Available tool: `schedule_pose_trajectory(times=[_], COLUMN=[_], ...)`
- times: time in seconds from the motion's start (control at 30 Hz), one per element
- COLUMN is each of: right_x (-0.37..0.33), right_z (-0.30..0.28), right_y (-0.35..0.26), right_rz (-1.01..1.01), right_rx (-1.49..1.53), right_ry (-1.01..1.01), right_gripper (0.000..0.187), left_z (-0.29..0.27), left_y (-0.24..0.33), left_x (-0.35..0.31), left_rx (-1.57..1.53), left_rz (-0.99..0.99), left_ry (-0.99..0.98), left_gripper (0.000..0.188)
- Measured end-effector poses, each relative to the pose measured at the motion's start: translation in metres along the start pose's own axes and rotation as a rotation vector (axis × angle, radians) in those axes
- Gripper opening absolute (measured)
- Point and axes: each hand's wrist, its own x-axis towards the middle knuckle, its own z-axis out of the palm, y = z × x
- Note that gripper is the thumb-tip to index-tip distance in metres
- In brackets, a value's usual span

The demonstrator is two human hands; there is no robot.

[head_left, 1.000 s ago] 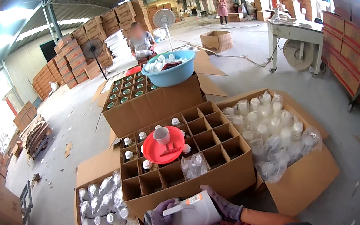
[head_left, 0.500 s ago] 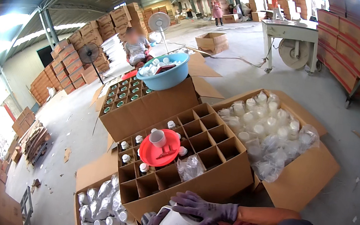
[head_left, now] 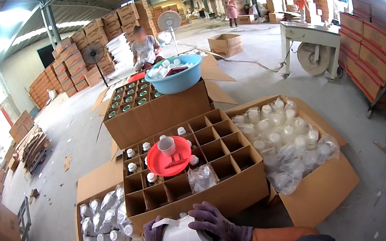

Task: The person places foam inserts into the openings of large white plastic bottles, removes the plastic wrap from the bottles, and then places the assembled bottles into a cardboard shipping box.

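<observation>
Both my hands, in purple-grey gloves, are on a white plastic jug (head_left: 186,239) with a loop handle, held tilted at the near edge of a divided carton (head_left: 256,183). My left hand (head_left: 153,238) is closed at the handle side. My right hand (head_left: 217,225) curls over the top end, which its fingers partly hide. In the carton, white-capped bottles (head_left: 151,177) stand in several cells. A red round tray (head_left: 166,165) rests on the bottles, with a white cup (head_left: 167,145) and small dark red pieces on it. A crumpled clear plastic bag (head_left: 202,178) lies in a nearby cell.
An open carton of clear-wrapped bottles (head_left: 283,127) stands right; one with silver-wrapped and white bottles (head_left: 107,228) is near left. Beyond, a blue basin (head_left: 179,82) of white caps sits on another carton. A seated person (head_left: 145,47) and a fan (head_left: 169,22) are farther back.
The jug has tipped from roughly upright toward its side, its handle now showing at the upper left. My left hand has shifted left and up with it; my right hand stays on the jug.
</observation>
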Motion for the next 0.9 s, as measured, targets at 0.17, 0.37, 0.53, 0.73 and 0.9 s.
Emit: schedule_pose_trajectory(times=[0.17, 0.37, 0.53, 0.73, 0.9], right_x=[0.024, 0.153, 0.377, 0.468, 0.462], right_z=[-0.007, -0.043, -0.080, -0.086, -0.073], right_y=[0.002, 0.025, 0.009, -0.014, 0.009], right_rz=[0.007, 0.139, -0.407, -0.303, -0.278], right_rx=[0.020, 0.165, 0.081, 0.021, -0.166], right_ry=[-0.071, 0.171, 0.451, 0.351, 0.251], right_gripper=[0.075, 0.076, 0.083, 0.061, 0.073], left_z=[-0.012, -0.056, -0.061, -0.058, -0.066], left_y=[-0.009, -0.039, -0.060, -0.081, -0.083], left_x=[-0.003, -0.023, -0.048, -0.074, -0.078], left_rx=[-0.112, 0.050, -0.037, -0.085, -0.094], left_rz=[-0.068, -0.028, -0.187, -0.315, -0.339], left_ry=[0.053, 0.113, 0.155, 0.212, 0.231], left_gripper=[0.037, 0.036, 0.036, 0.036, 0.037])
